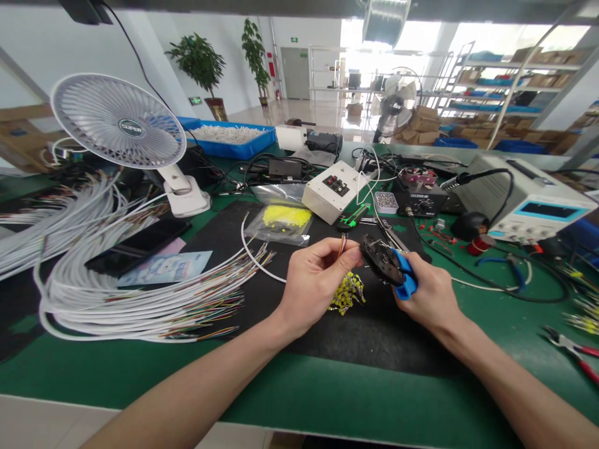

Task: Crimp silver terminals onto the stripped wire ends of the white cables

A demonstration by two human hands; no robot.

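Observation:
My left hand (314,274) pinches the end of a white cable (262,267), whose thin coloured wires (343,243) stick up between thumb and fingers. In my right hand (433,296) is a crimping tool (381,260) with black jaws and blue handles. Its jaws are close to my left fingertips; whether a wire lies in them I cannot tell. Below, partly hidden by my left hand, a pile of yellow terminals (347,293) lies on the black mat (374,340). Behind my hands rests a clear bag of bright yellow pieces (285,217).
A bundle of white cables (140,315) with stripped ends covers the left, beside a phone (140,246) and a fan (126,125). Behind stand a switch box (334,190) and a soldering station (421,196). Red-handled cutters (573,352) lie at the right.

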